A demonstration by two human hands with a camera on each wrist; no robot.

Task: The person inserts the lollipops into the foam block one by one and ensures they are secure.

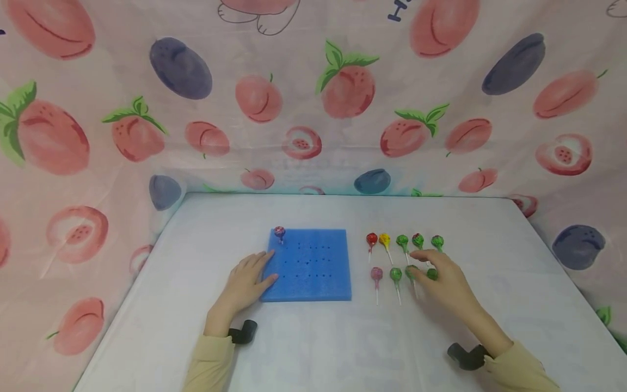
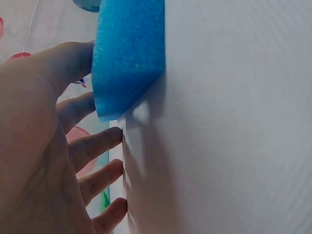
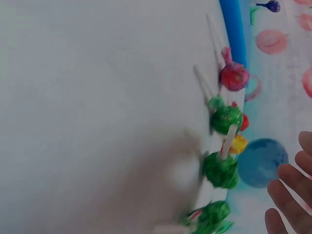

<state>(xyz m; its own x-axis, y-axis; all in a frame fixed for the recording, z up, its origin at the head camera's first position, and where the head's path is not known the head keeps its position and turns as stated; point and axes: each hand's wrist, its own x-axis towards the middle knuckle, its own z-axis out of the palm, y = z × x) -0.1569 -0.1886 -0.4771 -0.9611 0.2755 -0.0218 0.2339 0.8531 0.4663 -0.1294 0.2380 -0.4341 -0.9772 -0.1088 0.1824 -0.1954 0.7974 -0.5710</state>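
Note:
My left hand [image 1: 246, 279] rests along the left edge of a blue foam board [image 1: 338, 291] with rows of small holes. In the left wrist view its thumb and index finger touch the foam [image 2: 129, 53], while the other fingertips reach the white tabletop. One purple-and-red wrapped lollipop [image 1: 280, 232] stands upright at the board's far left corner. Over the right part of two rows of lollipops, my right hand [image 1: 448, 280] is spread with thumb and index finger apart. A green lollipop [image 3: 221, 169] lies below its extended fingers [image 3: 290, 204], with a gap between.
In the far row lie a red lollipop [image 1: 372, 239], a yellow lollipop [image 1: 384, 240] and several green ones. A pink lollipop [image 1: 376, 274] and green lollipops [image 1: 395, 274] form the near row. Behind the white table [image 1: 313, 348] hangs a fruit-print cloth [image 1: 313, 65].

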